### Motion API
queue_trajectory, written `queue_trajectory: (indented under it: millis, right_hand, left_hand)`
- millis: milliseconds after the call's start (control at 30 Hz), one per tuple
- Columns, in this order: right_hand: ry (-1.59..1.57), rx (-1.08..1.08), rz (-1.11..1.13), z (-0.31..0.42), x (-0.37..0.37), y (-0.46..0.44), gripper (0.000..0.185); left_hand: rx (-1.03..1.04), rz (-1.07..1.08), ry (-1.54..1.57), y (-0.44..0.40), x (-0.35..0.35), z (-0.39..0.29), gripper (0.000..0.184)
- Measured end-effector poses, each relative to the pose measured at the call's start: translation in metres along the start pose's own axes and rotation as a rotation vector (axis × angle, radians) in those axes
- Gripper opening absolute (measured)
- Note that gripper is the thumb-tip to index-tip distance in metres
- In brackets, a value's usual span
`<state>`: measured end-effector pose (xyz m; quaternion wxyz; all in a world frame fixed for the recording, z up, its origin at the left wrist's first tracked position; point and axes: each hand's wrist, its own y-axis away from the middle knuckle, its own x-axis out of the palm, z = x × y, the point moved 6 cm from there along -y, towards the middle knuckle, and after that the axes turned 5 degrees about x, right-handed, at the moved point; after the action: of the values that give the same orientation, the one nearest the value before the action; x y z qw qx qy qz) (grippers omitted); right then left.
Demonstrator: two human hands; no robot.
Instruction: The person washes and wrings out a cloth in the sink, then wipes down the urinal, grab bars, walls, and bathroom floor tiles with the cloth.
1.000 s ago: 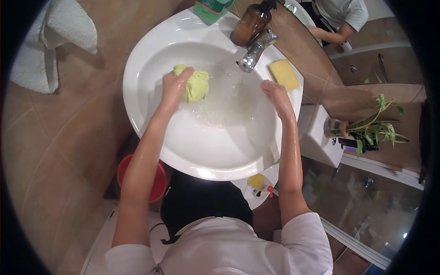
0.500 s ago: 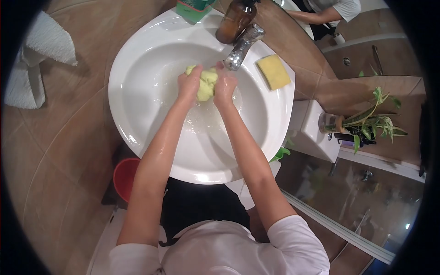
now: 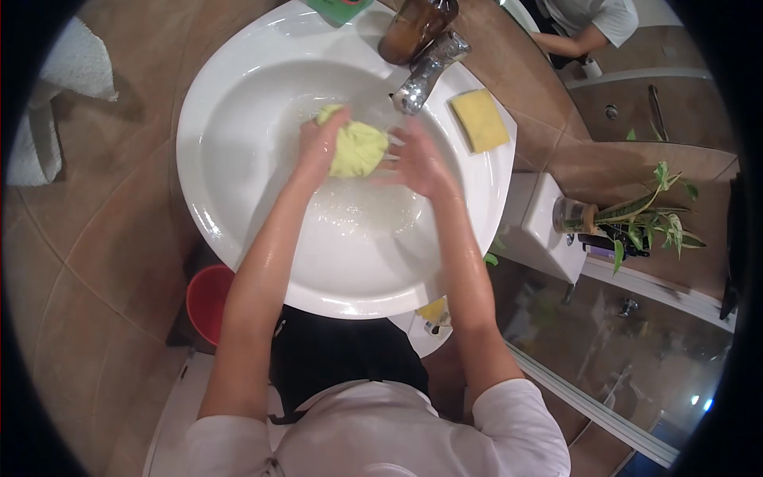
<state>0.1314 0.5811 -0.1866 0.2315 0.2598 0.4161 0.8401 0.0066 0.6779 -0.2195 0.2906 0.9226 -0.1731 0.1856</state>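
Note:
A wet, light-yellow cloth is bunched up above the basin of the white sink. My left hand is closed around the cloth's left side. At the cloth's right edge, my right hand has its fingers spread and slightly blurred; whether the fingertips touch the cloth I cannot tell. Shallow, cloudy water lies in the basin below both hands. The chrome faucet reaches in just above my right hand.
A yellow sponge rests on the sink's right rim. Behind stand a brown bottle and a green container. A white towel hangs left, and a red bucket is below. At right is a potted plant.
My right hand has opened and moved right, away from the cloth's middle. The cloth has spread wider from its tight bunch, still in my left hand. The camera view has shifted slightly.

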Motion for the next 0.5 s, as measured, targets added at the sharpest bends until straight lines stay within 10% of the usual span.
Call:
queue_trajectory:
  millis: [200, 500]
  right_hand:
    - [-0.152, -0.544, -0.231, -0.018, 0.018, -0.057, 0.019]
    - [0.378, -0.979, -0.427, 0.013, 0.019, -0.01, 0.017]
  left_hand:
    - [0.159, 0.016, -0.186, -0.003, 0.011, 0.012, 0.031]
    - [-0.193, 0.146, 0.253, -0.018, 0.017, 0.056, 0.033]
